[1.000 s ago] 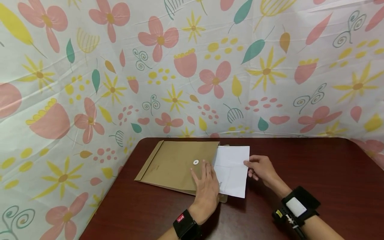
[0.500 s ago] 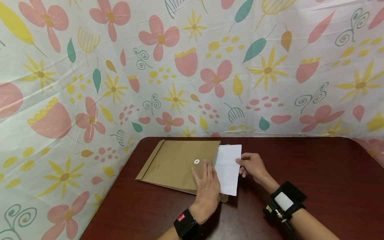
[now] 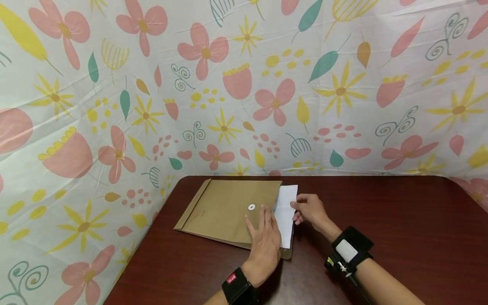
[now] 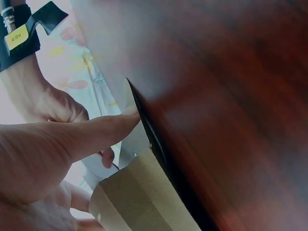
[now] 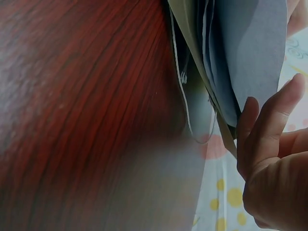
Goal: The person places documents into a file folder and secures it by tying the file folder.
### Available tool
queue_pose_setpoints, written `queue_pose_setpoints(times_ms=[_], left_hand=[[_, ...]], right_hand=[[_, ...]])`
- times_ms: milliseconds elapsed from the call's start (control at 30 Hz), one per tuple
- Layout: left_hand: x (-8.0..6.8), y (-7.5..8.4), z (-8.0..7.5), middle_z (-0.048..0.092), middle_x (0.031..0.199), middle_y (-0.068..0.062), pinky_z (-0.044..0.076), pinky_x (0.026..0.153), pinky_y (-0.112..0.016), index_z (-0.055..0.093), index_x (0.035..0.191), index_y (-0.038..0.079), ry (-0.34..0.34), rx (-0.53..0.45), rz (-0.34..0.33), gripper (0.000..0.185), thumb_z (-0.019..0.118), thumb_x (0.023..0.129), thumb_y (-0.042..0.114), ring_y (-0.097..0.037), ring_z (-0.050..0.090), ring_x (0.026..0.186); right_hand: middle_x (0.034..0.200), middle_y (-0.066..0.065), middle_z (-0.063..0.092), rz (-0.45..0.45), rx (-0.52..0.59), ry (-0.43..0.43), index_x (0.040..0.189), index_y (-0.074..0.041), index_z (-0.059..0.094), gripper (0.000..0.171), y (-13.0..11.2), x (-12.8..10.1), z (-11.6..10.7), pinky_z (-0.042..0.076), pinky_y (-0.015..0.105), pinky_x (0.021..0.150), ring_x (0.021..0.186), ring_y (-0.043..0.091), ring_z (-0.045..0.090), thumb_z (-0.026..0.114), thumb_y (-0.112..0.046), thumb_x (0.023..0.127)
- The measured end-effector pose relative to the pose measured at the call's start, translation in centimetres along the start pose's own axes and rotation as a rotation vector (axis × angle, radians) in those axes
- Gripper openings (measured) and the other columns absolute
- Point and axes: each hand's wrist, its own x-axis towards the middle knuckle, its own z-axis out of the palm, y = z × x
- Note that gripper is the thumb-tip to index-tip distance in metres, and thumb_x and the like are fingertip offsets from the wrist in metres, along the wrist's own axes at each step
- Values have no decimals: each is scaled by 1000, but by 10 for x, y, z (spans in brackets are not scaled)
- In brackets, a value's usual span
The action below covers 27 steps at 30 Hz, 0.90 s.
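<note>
Bright, even light; blurry wrist close-ups.

Head: high, downward; wrists: close, table-level, sharing envelope [image 3: 228, 212].

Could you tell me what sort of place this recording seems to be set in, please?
Probably a makeshift desk set-up for recording paperwork, not a real office: a dark red-brown wooden table is screened off by a floral printed sheet, and only a brown string-tie paper envelope with white paper lies there.

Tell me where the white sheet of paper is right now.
In the head view, the white sheet of paper sticks out of the brown paper envelope's right end, pinched by the right hand.
</note>
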Motion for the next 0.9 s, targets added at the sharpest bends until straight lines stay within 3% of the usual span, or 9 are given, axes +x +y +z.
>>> queue_pose_setpoints(times_ms=[167,433,600,733,900], left_hand=[[0,-1,0,42,153,-12,34,106,-66,46,146,4,-48,-2,-3,95,83,71,50,-28,30,148],[2,3,-3,40,155,-11,34,105,-66,46,147,7,-109,-35,8,106,78,67,69,-27,28,149],[1,4,-4,39,155,-12,33,105,-67,45,147,6,-96,-68,32,107,79,67,68,-28,28,149],[1,2,-4,39,155,-12,33,105,-67,46,147,7,-96,-56,37,105,78,68,68,-28,28,149],[0,0,-4,37,157,-10,33,106,-66,45,148,9,-127,-47,27,103,74,70,70,-27,27,150]], right_hand=[[60,9,64,30,13,-34,118,15,52,27,-2,5,6,57,31,51,47,11,63,56,-5,99],[83,28,68,29,39,-112,129,21,44,39,-2,7,13,60,35,61,59,18,70,52,-2,100],[99,35,66,27,65,-162,135,23,38,44,2,10,14,60,34,67,68,20,73,49,1,99],[105,34,65,41,74,-212,139,22,33,46,4,15,18,60,34,73,75,20,73,47,1,100],[107,30,65,48,37,-213,138,19,39,43,3,21,26,60,34,76,77,17,71,45,0,100]])
